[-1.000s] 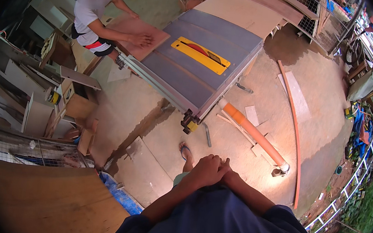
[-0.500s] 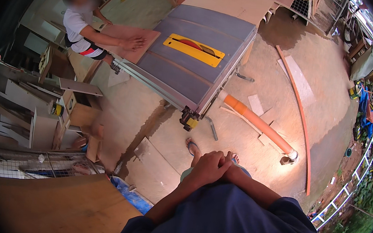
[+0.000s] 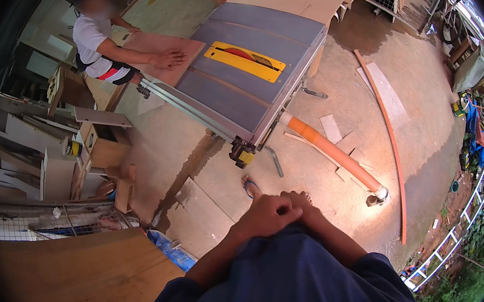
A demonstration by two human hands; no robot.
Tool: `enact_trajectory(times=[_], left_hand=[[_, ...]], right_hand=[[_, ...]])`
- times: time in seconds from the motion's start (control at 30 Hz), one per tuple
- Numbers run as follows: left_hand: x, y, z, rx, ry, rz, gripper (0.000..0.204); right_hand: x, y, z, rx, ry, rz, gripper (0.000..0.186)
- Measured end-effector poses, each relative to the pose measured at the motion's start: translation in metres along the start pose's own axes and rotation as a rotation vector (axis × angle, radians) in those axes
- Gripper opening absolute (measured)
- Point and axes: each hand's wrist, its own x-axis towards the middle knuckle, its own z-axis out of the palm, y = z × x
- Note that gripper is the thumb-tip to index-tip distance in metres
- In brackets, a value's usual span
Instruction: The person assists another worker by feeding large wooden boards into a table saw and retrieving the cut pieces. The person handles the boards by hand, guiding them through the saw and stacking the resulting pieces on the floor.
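Note:
Both my hands are held close together in front of my waist, above my feet. My left hand [image 3: 267, 217] is curled into a loose fist, with a small hollow showing by the thumb and nothing seen in it. Just beyond it, my right hand [image 3: 300, 207] has its fingers bent in and is partly covered by the left; no object shows in it. Ahead stands a table saw [image 3: 237, 94] with a grey top and a yellow blade insert [image 3: 244, 61]. At its left side a co-worker [image 3: 91, 38] lays one hand flat on a reddish-brown board [image 3: 160, 59].
An orange pipe [image 3: 336, 152] runs from the saw across the floor. Beyond it lie a long reddish strip [image 3: 387, 128] and board offcuts. Wooden boxes [image 3: 107, 144] and scrap panels are piled at left. A brown panel [image 3: 88, 267] is near left; a white ladder [image 3: 468, 213] lies at right.
My hands were clasped one over the other and have loosened slightly, the right showing more beyond the left. The view has shifted a little. The co-worker's hand stays on the board.

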Motion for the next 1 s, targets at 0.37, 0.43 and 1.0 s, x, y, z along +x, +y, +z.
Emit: enact_trajectory(times=[0.37,0.43,1.0], left_hand=[[0.125,-0.109,-0.124,-0.018,1.242,-0.283,0.066],[0.148,-0.106,-0.136,0.014,1.276,-0.428,0.073],[0.17,-0.139,-0.144,-0.079,1.331,-0.265,0.059]], right_hand=[[-0.011,0.146,0.062,0.146,-0.083,0.363,0.039],[-0.017,0.158,0.08,0.193,-0.101,0.362,0.04],[-0.066,0.222,0.249,1.07,0.302,0.832,0.025]])
